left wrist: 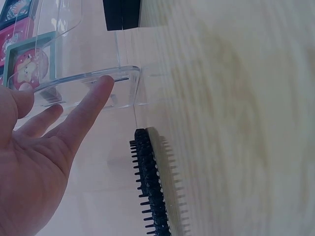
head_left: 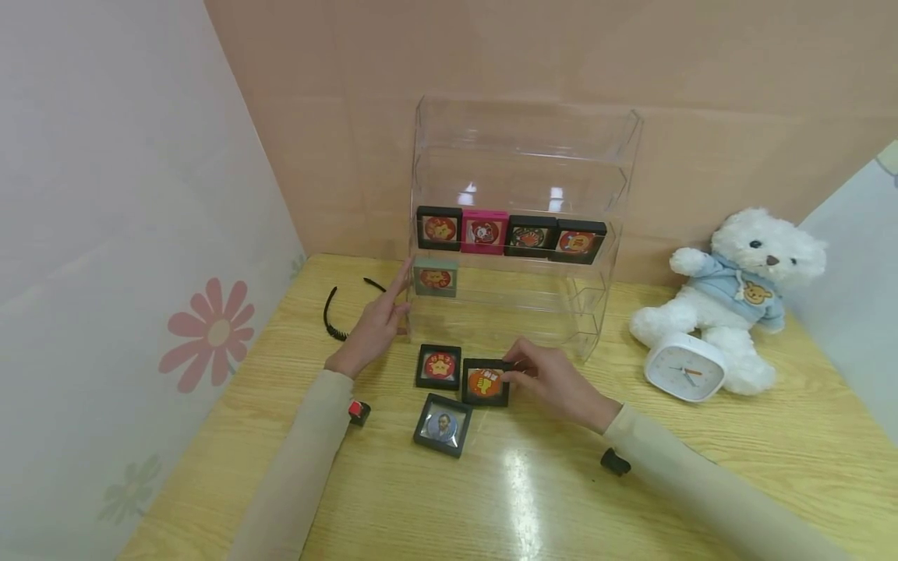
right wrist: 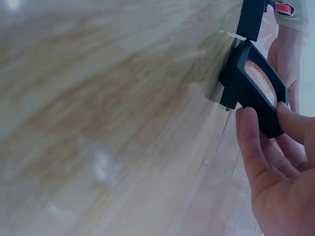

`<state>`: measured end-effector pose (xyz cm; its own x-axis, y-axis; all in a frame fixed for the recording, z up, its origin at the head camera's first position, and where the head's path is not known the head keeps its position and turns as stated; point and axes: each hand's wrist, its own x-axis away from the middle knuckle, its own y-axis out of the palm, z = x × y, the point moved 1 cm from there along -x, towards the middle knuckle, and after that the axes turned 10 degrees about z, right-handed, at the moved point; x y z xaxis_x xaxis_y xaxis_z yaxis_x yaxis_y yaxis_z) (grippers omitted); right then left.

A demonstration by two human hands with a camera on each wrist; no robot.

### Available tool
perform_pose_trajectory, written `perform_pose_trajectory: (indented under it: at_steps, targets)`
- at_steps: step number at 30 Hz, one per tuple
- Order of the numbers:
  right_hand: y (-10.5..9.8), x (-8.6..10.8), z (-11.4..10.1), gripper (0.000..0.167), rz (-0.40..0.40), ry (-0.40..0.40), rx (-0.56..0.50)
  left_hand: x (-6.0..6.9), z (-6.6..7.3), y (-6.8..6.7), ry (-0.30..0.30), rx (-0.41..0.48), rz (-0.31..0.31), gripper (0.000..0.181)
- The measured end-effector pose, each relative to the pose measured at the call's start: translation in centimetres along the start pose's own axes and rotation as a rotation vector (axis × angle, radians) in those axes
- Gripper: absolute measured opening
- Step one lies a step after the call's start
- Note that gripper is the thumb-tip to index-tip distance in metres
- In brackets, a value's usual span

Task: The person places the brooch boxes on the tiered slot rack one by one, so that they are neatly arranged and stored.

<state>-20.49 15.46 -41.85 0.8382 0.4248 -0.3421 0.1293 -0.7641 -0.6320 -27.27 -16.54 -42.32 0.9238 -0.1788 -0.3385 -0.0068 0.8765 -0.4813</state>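
My left hand (head_left: 373,329) reaches to the left side of a clear acrylic display rack (head_left: 519,152); its extended fingers touch the rack's edge (left wrist: 81,77). With thumb and fingers, my right hand (head_left: 557,382) pinches the right edge of a black square badge frame (head_left: 475,395) holding an orange badge with a yellow thumbs-up. In the right wrist view that frame (right wrist: 258,118) is tilted. Beside it lie a black frame with a red star badge (head_left: 440,366) and a black frame with a portrait badge (head_left: 443,425).
Several framed badges line one rack shelf, including a pink frame (head_left: 484,232); a grey-green frame (head_left: 435,278) sits one shelf lower. A black toothed headband (head_left: 335,331) lies left of the rack. On the right are a white teddy bear (head_left: 747,273) and a white clock (head_left: 684,368).
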Motion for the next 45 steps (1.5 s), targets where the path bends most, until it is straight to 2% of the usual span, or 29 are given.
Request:
perform_pose_trajectory:
  at_steps: [3, 7, 16, 32, 45]
  targets:
    - [-0.1, 0.1, 0.0, 0.008, 0.032, -0.048, -0.011, 0.0, -0.1, 0.0, -0.005, -0.001, 0.000, 0.074]
    - [-0.1, 0.2, 0.0, 0.007, 0.057, -0.081, -0.031, 0.1, 0.0, 0.0, 0.001, 0.001, -0.002, 0.073]
    - [-0.2, 0.2, -0.3, 0.008, 0.085, -0.113, -0.047, 0.0, 0.0, 0.0, 0.020, -0.010, 0.004, 0.076]
    - [-0.7, -0.5, -0.9, 0.013, 0.186, -0.186, 0.052, 0.1, 0.2, 0.0, 0.008, -0.006, 0.002, 0.074]
    - [-2.1, -2.5, -1.5, 0.016, 0.270, -0.247, 0.122, 0.1, 0.2, 0.0, 0.007, -0.016, 0.006, 0.074]
